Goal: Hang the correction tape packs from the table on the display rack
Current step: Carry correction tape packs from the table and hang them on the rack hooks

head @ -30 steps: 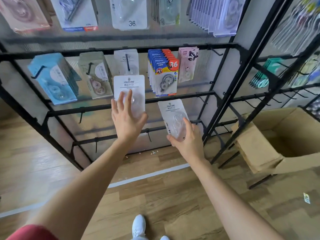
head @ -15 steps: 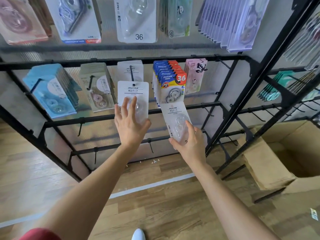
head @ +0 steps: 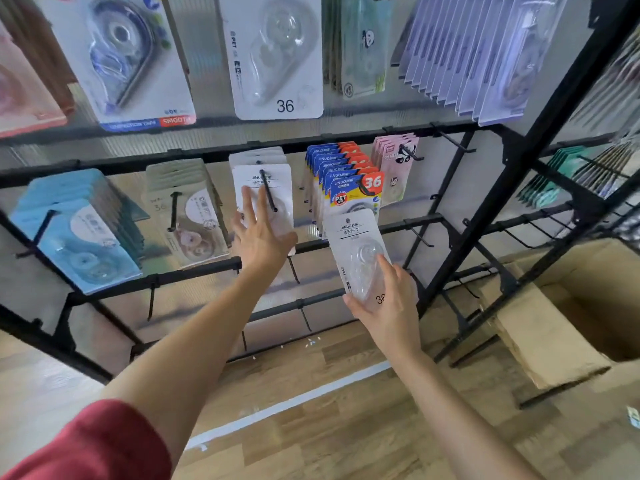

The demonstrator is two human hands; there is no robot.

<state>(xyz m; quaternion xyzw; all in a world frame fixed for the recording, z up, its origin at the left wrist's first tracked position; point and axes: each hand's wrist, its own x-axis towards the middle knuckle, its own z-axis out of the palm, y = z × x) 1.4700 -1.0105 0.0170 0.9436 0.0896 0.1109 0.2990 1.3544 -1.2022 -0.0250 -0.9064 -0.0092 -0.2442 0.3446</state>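
A white correction tape pack point(head: 277, 188) hangs on a black hook point(head: 268, 194) of the display rack point(head: 207, 155), in front of a few like it. My left hand point(head: 259, 237) presses flat on its lower half with straight fingers. To the right my right hand point(head: 384, 299) grips the bottom of a second white pack point(head: 356, 247), holding it upright in front of the blue and orange packs point(head: 343, 178), off any hook.
Blue packs point(head: 76, 230) and beige packs point(head: 187, 209) hang left; pink packs point(head: 394, 161) hang right. Bare hooks point(head: 450, 142) stick out at right and on the lower bars. An open cardboard box point(head: 568, 306) stands on the wooden floor at right.
The left hand lifted its white pack up and slid it onto the hook. The right hand rose a little with its pack. The camera came closer to the rack.
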